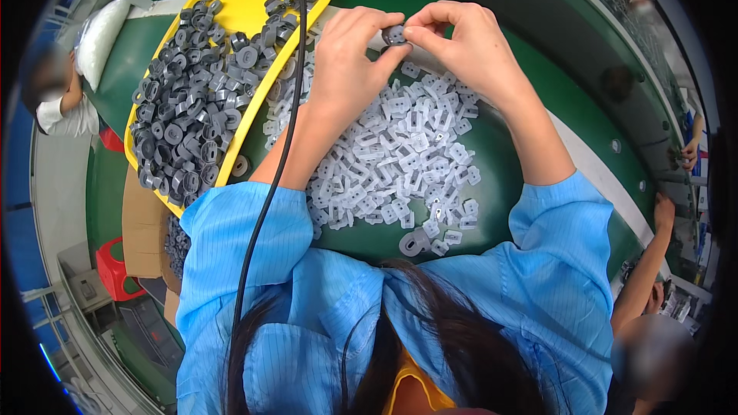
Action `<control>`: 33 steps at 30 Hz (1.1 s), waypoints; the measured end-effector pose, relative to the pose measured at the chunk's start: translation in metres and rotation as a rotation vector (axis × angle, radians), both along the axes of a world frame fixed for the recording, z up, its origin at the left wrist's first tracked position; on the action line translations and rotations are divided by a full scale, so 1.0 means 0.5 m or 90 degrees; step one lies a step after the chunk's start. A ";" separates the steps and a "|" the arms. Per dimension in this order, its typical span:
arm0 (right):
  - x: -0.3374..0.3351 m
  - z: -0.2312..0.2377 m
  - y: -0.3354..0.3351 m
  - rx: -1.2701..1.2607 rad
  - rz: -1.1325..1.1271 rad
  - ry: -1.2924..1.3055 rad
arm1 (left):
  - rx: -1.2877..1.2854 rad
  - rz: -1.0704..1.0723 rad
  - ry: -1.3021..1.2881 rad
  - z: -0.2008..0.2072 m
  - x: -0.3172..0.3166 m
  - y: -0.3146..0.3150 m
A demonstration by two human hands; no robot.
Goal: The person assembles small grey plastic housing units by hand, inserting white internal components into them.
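Note:
Between both hands, above the far side of the green table, is a small dark grey round plastic part. My left hand pinches it between thumb and forefinger from the left. From the right, my right hand has thumb and forefinger pressed together at the part's edge; whether a smaller piece sits between those fingertips is hidden. Below my hands spreads a heap of small whitish translucent plastic pieces. One loose grey round part lies at the heap's near edge.
A yellow tray full of dark grey round parts stands at the left. Beneath it, a cardboard box holds more small parts. A black cable hangs across the view. Other people sit at the far left and right. A red stool stands at the left.

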State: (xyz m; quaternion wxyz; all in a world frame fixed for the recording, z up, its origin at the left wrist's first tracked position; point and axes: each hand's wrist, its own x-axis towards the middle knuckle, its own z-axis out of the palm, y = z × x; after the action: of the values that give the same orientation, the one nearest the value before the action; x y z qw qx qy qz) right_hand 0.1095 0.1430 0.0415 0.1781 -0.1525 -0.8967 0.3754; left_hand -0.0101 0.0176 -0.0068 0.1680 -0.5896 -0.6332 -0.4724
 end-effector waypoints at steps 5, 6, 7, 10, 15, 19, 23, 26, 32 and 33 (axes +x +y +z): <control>-0.004 -0.031 0.020 -0.250 -0.003 0.077 | 0.008 -0.018 -0.050 0.001 0.010 0.012; -0.002 -0.028 0.019 -0.400 0.041 0.019 | 0.011 -0.022 -0.059 0.003 0.014 0.012; -0.004 -0.032 0.025 -0.407 0.058 0.017 | 0.005 -0.025 -0.059 0.007 0.014 0.011; 0.004 -0.028 0.035 -0.449 0.082 0.001 | -0.018 -0.028 -0.012 0.010 0.005 0.006; 0.012 -0.020 0.042 -0.401 0.163 -0.071 | -0.102 -0.141 0.024 0.019 -0.024 -0.004; 0.012 -0.012 0.012 -0.099 0.088 -0.037 | -0.089 -0.140 0.086 0.022 -0.025 -0.004; 0.004 -0.020 0.013 -0.421 0.092 0.114 | -0.028 -0.114 -0.029 0.033 -0.023 -0.005; -0.002 -0.038 0.032 -0.520 0.155 0.126 | 0.026 -0.150 -0.161 0.024 -0.007 0.006; -0.006 -0.075 0.119 -0.418 -0.167 0.062 | -0.205 -0.018 -0.101 0.011 -0.018 -0.001; -0.003 -0.094 0.138 -0.301 -0.227 0.058 | -0.273 -0.019 -0.090 0.004 -0.030 -0.005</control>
State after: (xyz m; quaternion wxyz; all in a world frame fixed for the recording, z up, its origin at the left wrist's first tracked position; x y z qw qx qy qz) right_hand 0.1081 0.2120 -0.0055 0.2412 -0.3278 -0.7347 0.5428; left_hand -0.0249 0.0151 -0.0050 -0.0130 -0.5864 -0.7207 -0.3696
